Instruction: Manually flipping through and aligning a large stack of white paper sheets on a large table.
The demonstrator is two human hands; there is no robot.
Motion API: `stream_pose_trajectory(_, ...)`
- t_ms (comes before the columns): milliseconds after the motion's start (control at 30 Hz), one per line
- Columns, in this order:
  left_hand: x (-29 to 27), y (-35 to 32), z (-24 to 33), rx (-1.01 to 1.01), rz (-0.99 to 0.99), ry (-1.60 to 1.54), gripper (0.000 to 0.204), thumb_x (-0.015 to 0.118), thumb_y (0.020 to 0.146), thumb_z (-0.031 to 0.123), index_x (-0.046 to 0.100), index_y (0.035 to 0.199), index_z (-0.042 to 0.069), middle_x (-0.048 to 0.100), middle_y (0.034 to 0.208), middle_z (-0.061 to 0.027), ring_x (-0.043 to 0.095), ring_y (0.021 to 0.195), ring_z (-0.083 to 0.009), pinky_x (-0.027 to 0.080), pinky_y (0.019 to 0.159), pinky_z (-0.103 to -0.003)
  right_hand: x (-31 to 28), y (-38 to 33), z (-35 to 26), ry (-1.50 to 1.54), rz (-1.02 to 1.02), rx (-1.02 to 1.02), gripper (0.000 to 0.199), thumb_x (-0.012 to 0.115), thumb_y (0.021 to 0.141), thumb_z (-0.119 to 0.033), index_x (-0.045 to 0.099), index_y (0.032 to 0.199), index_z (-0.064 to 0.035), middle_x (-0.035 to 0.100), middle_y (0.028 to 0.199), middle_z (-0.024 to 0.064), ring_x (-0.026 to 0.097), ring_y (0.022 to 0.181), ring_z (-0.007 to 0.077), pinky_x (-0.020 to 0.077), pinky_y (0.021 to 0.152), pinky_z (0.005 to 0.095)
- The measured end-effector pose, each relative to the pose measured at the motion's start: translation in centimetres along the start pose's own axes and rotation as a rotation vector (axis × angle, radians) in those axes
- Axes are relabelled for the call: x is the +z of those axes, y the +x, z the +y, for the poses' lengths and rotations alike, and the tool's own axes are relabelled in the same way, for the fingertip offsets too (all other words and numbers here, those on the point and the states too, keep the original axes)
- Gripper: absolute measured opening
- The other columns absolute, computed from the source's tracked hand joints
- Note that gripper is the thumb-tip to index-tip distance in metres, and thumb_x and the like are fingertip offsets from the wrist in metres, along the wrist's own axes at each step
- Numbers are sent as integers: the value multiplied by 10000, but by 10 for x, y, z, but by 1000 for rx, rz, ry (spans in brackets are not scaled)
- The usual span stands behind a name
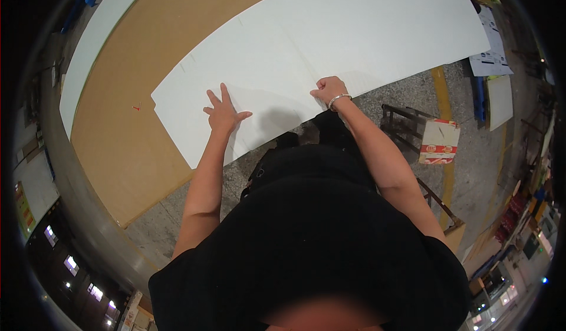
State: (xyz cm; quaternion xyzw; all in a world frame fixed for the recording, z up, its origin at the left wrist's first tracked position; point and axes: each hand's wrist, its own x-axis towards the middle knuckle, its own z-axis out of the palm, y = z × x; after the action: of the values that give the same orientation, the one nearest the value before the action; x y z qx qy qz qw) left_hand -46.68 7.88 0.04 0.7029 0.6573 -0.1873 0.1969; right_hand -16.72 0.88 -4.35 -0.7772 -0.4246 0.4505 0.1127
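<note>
A large white sheet (354,30) lies over a brown board (118,112) in front of me. My left hand (223,114) rests on the white sheet near its left end, fingers spread and thumb out to the right. Close to the sheet's near edge, my right hand (331,90) is closed, with the fingertips pressed down on the surface. Whatever those fingers may hold is hidden or too small to name. A faint greyish streak (299,52) runs across the sheet towards the right hand. A bracelet (339,100) circles the right wrist.
Right of me, a box (439,142) with red and white markings sits by a dark metal frame (398,124). Printed white sheets (492,48) lie at the far right. A yellow line (441,92) crosses the grey floor. Another pale sheet (88,65) edges the brown board's left side.
</note>
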Motion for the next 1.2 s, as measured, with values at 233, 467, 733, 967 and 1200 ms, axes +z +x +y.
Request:
stream_pose_trajectory(233, 2, 1, -1, -2, -7, 7, 1258, 849, 537, 514, 101, 1501, 208, 83, 1510, -281, 377, 1170, -587, 505, 819, -513, 1, -10, -4, -8, 102, -64, 272, 762, 668, -253, 583, 694, -50, 633, 722, 126, 616, 678, 283, 495, 642, 389)
stream_pose_trajectory(467, 2, 1, -3, 3, 22, 7, 1253, 843, 533, 530, 106, 1500, 224, 88, 1510, -279, 382, 1164, -588, 502, 826, -519, 19, -43, -14, -145, 282, -213, 273, 701, 776, -227, 561, 934, -54, 601, 915, 176, 606, 803, 351, 487, 699, 448)
stream_pose_trajectory(733, -10, -2, -25, 124, -22, 94, 1227, 877, 513, 429, 145, 1488, 292, 124, 1524, -214, 446, 1097, -465, 542, 771, -455, 20, -18, 13, 309, -62, -132, 414, 761, 694, -308, 454, 603, -45, 447, 538, 69, 432, 508, 166, 377, 502, 348)
stream_pose_trajectory(967, 0, -4, -37, 193, 48, 100, 1245, 909, 442, 332, 210, 1473, 320, 176, 1522, -159, 458, 1002, -379, 560, 750, -407, 19, -19, 3, 76, 61, -212, 464, 757, 672, -350, 428, 594, -32, 448, 543, 90, 410, 509, 208, 375, 512, 360)
stream_pose_trajectory(1200, 0, -4, -42, 214, 73, 116, 1239, 908, 450, 326, 210, 1473, 312, 179, 1518, -167, 459, 1014, -390, 565, 737, -398, 3, -12, -7, -42, -34, -165, 357, 753, 682, -319, 545, 644, -32, 540, 604, 82, 479, 548, 200, 427, 554, 329)
